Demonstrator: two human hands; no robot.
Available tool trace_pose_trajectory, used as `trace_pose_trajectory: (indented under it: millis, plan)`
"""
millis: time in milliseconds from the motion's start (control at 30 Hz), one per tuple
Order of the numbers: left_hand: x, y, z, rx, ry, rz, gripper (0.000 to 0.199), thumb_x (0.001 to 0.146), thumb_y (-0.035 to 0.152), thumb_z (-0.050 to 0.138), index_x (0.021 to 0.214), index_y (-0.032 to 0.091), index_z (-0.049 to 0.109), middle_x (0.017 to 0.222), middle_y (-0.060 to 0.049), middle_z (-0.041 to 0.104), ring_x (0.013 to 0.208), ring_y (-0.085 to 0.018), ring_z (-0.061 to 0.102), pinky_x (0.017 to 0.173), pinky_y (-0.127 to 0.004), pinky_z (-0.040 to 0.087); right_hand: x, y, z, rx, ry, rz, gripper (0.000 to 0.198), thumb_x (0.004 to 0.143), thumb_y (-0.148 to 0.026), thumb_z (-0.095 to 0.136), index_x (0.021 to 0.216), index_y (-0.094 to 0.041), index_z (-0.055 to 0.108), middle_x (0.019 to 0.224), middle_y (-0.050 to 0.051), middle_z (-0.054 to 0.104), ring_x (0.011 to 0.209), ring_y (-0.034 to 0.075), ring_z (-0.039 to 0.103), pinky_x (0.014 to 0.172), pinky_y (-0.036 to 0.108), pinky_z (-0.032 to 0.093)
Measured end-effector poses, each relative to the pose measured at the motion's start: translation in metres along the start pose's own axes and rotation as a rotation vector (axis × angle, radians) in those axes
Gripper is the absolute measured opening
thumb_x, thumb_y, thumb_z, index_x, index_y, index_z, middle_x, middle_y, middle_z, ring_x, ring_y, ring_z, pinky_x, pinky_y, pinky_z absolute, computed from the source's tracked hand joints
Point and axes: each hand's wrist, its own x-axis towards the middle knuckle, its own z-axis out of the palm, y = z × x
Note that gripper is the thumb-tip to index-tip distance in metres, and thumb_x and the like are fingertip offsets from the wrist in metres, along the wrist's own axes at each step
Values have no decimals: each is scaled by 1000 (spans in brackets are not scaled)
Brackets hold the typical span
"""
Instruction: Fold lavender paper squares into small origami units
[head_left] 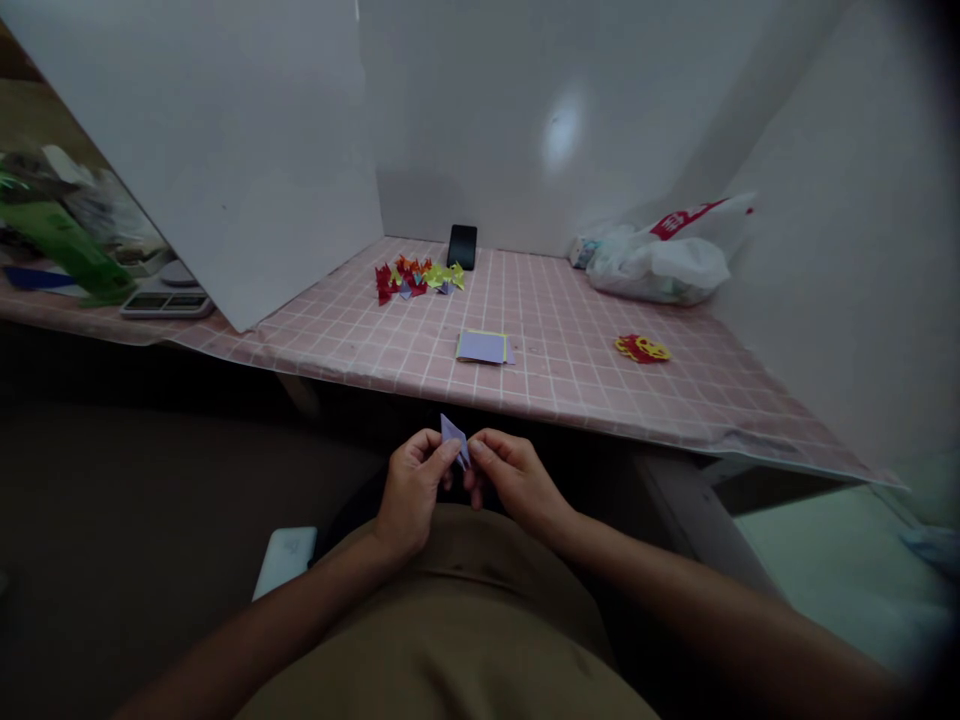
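A small folded piece of lilac origami paper (pixel 452 431) is held over my lap, just in front of the table edge. My left hand (pixel 414 480) pinches it from the left between thumb and fingers. On its right side, my right hand (pixel 517 478) has its thumb and fingertips closed on the lower edge. Beyond the hands, a stack of square paper (pixel 482 347) lies on the table, a lilac sheet on top and a yellow edge showing. Farther back sits a cluster of small folded paper figures (pixel 420 275) in red, orange, yellow and lilac.
A dark phone (pixel 462 247) leans at the back wall. Red and yellow cut-out pieces (pixel 642 348) lie at the right on the checked tablecloth (pixel 555 310), with a white plastic bag (pixel 660 262) behind. A white panel (pixel 247 130) stands at left, beside a scale (pixel 166 302) and green bottle (pixel 71 240).
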Motion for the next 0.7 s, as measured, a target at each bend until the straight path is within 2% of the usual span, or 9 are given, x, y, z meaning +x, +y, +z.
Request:
trace_pose_trajectory:
  millis: [100, 233, 500, 700]
  plan:
    - [1, -1, -2, 13, 7, -3, 27, 81, 32, 69, 64, 17, 54, 54, 5, 49, 51, -9, 41, 52, -23, 32, 1, 0, -1, 28, -38, -1, 36, 90, -49, 57, 74, -17, 56, 64, -2, 61, 47, 9, 56, 47, 22, 45]
    - [1, -2, -3, 4, -20, -14, 27, 82, 32, 68, 64, 17, 54, 54, 5, 50, 52, -9, 41, 53, -23, 32, 2, 1, -1, 48, -43, 32, 35, 82, -47, 70, 72, -17, 56, 61, -3, 60, 45, 8, 56, 44, 20, 43]
    - [1, 1, -3, -20, -5, -20, 29, 80, 34, 70, 63, 17, 54, 52, 5, 49, 49, -8, 38, 51, -23, 29, 3, 1, -3, 191, -87, 105, 36, 83, -48, 68, 72, -16, 59, 59, -2, 64, 42, 8, 57, 45, 21, 45]
    - [2, 1, -3, -35, 11, -22, 28, 79, 33, 70, 61, 17, 55, 51, 5, 49, 49, -8, 40, 51, -23, 30, 3, 1, -3, 243, -107, 133, 32, 78, -44, 76, 73, -15, 62, 61, -2, 65, 45, 8, 58, 47, 21, 47]
